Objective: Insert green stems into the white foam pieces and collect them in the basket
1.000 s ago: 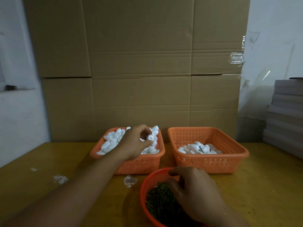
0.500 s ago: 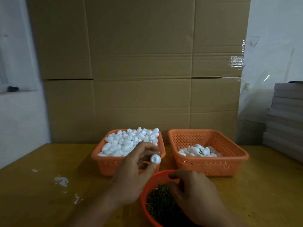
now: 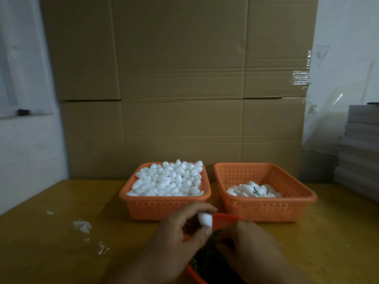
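Two hands over stems: left hand [image 3: 176,240] fingers pinching foam piece [image 3: 205,218]; right hand [image 3: 250,247] fingers' state unclear.

Left hand [image 3: 176,240], fingers curled, pinches a white foam piece [image 3: 205,219] between thumb and forefinger; right hand [image 3: 252,249] curled alongside, fingertips hidden.

Full basket [image 3: 164,208] L of sparse basket [image 3: 266,210].

left hand [image 3: 174,240] pinches foam piece [image 3: 205,219] | right hand [image 3: 249,244] over stem bowl [image 3: 225,217]
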Demonstrator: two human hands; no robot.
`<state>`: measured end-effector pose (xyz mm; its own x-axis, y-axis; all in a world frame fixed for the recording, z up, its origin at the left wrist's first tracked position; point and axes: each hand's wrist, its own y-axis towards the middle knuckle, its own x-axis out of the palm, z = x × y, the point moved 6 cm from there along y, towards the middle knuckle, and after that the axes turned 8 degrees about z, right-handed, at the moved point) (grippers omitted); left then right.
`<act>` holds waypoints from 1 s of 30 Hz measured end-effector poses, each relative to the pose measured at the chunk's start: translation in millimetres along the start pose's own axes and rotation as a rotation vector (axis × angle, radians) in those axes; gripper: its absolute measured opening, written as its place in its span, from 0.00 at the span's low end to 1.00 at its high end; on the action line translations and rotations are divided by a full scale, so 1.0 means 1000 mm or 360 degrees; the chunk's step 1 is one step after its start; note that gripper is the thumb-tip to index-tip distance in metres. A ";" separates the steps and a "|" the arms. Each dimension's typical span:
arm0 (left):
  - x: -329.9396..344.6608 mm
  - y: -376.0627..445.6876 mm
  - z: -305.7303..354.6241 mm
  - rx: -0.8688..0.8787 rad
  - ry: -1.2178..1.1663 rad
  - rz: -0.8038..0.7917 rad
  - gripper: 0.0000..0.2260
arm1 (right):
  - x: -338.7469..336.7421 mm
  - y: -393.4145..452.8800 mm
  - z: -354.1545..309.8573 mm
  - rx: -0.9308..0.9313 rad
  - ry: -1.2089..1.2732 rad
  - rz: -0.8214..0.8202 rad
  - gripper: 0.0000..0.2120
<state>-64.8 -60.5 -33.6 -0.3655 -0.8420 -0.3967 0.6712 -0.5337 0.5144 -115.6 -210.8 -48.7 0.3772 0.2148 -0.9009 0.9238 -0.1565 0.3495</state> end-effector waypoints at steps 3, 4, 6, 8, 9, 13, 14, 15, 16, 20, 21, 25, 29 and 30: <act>0.005 -0.002 -0.001 -0.0037 0.0039 -0.0060 0.20 | 0.004 0.000 -0.001 -0.0060 -0.0089 -0.0070 0.14; 0.007 -0.002 0.000 -0.0030 0.0053 -0.0060 0.19 | 0.006 -0.001 -0.002 -0.0083 -0.0100 -0.0106 0.15; 0.009 -0.003 0.001 -0.0030 0.0044 -0.0069 0.17 | 0.009 -0.002 -0.005 -0.0127 -0.0123 -0.0184 0.18; 0.011 -0.004 0.002 -0.0026 0.0035 -0.0064 0.15 | 0.011 -0.003 -0.007 -0.0132 -0.0153 -0.0243 0.19; 0.011 -0.004 0.003 -0.0015 0.0035 -0.0052 0.15 | 0.012 -0.002 -0.006 -0.0124 -0.0162 -0.0254 0.19; 0.010 -0.004 0.006 0.0051 0.0089 0.0032 0.15 | 0.015 -0.001 -0.007 -0.0107 -0.0194 -0.0245 0.19; 0.010 -0.004 0.005 0.0050 0.0091 0.0042 0.16 | 0.016 -0.001 -0.007 -0.0116 -0.0197 -0.0246 0.19; 0.009 -0.004 0.004 0.0049 0.0089 0.0049 0.16 | 0.017 0.000 -0.008 -0.0126 -0.0195 -0.0244 0.19; 0.009 -0.004 0.004 0.0055 0.0085 0.0054 0.16 | 0.018 0.000 -0.009 -0.0134 -0.0191 -0.0241 0.18; 0.009 -0.004 0.005 0.0071 0.0063 0.0081 0.17 | 0.017 0.001 -0.009 -0.0108 -0.0201 -0.0246 0.13; 0.009 -0.004 0.004 0.0054 0.0025 0.0077 0.18 | 0.018 0.002 -0.008 -0.0099 -0.0220 -0.0258 0.11; 0.010 -0.005 0.005 -0.0059 -0.0187 0.0059 0.14 | 0.019 0.002 -0.008 -0.0118 -0.0257 -0.0276 0.08; 0.011 -0.004 0.001 -0.0307 -0.0622 0.0087 0.10 | 0.017 0.001 -0.010 -0.0153 -0.0281 -0.0287 0.06; 0.011 -0.004 -0.001 -0.0384 -0.0716 0.0100 0.11 | 0.017 0.001 -0.011 -0.0147 -0.0272 -0.0287 0.06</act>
<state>-71.0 -67.7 -41.0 -0.5253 -0.8506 0.0232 0.8111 -0.4923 0.3158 -107.7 -197.0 -60.5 0.1968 0.0639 -0.9784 0.9801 -0.0402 0.1945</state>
